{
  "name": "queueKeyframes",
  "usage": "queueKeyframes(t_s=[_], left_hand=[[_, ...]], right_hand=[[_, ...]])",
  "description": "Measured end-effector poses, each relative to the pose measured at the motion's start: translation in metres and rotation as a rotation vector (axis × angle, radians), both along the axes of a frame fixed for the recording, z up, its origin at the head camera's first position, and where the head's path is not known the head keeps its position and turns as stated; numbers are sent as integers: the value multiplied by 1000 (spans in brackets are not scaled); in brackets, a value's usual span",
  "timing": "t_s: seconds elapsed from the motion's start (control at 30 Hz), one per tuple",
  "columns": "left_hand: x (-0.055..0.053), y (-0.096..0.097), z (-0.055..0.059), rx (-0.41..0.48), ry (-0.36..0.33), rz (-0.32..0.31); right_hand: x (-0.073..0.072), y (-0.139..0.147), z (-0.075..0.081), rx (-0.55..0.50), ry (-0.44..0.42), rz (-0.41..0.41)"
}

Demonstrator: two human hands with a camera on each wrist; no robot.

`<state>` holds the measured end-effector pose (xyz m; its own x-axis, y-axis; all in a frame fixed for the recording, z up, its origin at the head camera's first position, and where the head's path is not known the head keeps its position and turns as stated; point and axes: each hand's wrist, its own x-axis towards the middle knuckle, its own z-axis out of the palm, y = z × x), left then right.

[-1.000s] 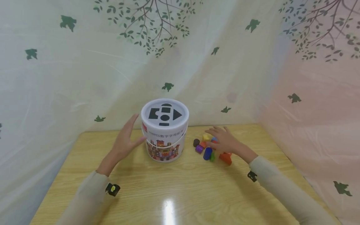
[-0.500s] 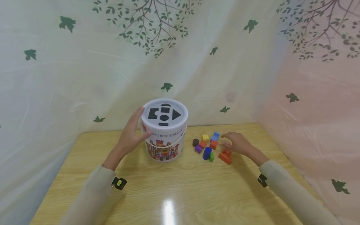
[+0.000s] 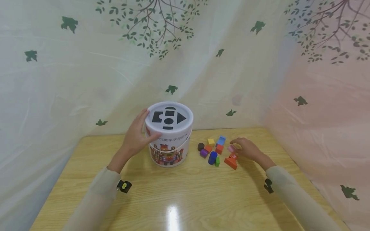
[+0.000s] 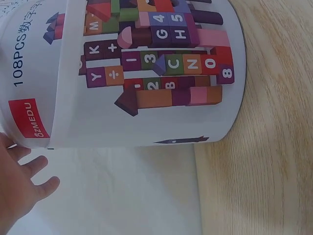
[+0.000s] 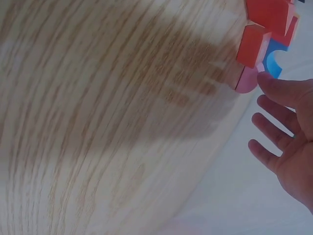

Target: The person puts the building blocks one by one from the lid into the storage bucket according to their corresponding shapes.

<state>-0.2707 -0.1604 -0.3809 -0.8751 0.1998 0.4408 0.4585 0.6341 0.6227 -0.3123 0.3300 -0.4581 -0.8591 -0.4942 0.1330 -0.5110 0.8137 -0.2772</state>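
Block of pink (image 3: pixel 231 149), at three o'clock from the bucket (image 3: pixel 169 134), likely needs an even pinch from the loosely parted right hand (image 3: pixel 248 148), while the left hand (image 3: pixel 137 135), spread wide, braces the bucket.

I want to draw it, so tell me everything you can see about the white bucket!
The white bucket is round, looks smooth, perhaps plastic, and stands upright on the wooden table. Its lid is on, showing black shapes including a circle, a triangle and a notched square; whether they are holes is hard to tell. A thin white handle hangs across the front, over a printed block castle. It says "108PCS" and has a red label. The left hand seems to touch its rim.
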Motion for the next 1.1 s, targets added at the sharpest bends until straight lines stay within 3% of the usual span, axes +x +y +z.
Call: queueKeyframes(t_s=[0.23,0.67,1.1], left_hand=[[0,-1,-1,14,-6,1],[-2,10,-10,151,-1,17],[-1,8,-10,98,36,40]], right_hand=[[-6,-1,-1,-12,-34,20],[-14,-2,-7,28,-88,-17],[-16,-6,-4,52,-134,-33]])
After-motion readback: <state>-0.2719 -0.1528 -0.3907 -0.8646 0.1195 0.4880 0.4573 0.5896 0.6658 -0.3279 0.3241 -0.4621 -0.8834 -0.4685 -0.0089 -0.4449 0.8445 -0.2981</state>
